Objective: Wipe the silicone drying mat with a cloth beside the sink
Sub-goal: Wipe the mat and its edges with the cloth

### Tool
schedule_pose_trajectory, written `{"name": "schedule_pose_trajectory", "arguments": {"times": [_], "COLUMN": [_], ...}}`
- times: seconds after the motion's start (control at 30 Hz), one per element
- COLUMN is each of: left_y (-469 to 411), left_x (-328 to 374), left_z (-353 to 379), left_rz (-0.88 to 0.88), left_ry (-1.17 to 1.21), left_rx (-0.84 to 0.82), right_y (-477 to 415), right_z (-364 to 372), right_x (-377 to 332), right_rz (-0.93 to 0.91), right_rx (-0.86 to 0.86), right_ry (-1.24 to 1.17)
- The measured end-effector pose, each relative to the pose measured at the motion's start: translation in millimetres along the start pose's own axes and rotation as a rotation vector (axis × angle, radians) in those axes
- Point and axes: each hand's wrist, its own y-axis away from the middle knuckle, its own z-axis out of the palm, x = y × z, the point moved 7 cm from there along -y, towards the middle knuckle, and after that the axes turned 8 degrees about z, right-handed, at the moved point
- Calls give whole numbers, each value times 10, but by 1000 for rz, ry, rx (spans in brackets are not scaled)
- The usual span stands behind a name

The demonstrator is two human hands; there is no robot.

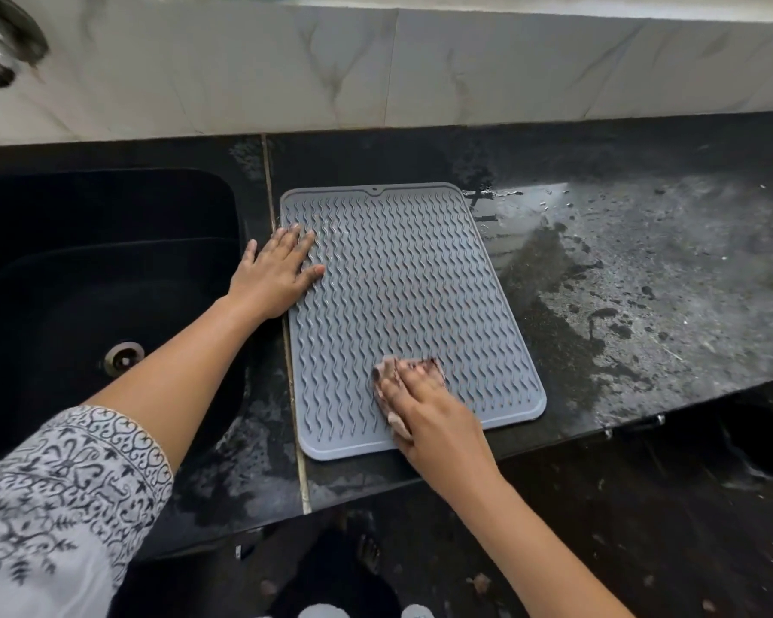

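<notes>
Head view: the left hand [277, 272] is lying flat and spread on the mat [409, 305], pinning its sink-side edge to the wet worktop [643, 283], while the right hand [425, 403] is pressing a bunched cloth [387, 372] near the front; the mat is likely thin, floppy, slippery.

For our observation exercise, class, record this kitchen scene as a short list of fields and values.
Setting: black countertop, wet, beside a dark sink
Mat: grey silicone drying mat, flat on the countertop
Left hand: pressed flat on the mat's left edge
Right hand: pressing a cloth onto the mat's near end
Wall: pale marble tiles
</notes>
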Motion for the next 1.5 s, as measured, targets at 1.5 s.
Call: {"name": "schedule_pose_trajectory", "arguments": {"times": [1.5], "left_y": [46], "left_x": [31], "left_z": [0], "left_rz": [-40], "left_ry": [14], "left_rx": [117], "right_y": [515], "right_z": [-26], "right_x": [-372], "right_rz": [156], "right_rx": [-172], "right_ry": [-57]}}
